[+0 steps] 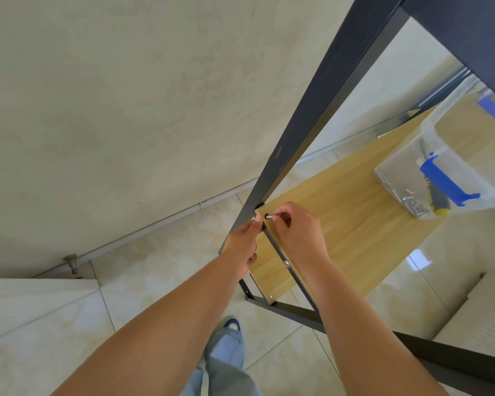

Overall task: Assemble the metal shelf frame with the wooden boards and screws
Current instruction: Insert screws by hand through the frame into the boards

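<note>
Seen from above, the left hand (245, 247) grips the dark metal frame upright (312, 124) to steady it while the right hand (296, 232) pinches a screw (268, 216) at the wooden board (355, 212) corner, apparently threading it into the frame.
</note>
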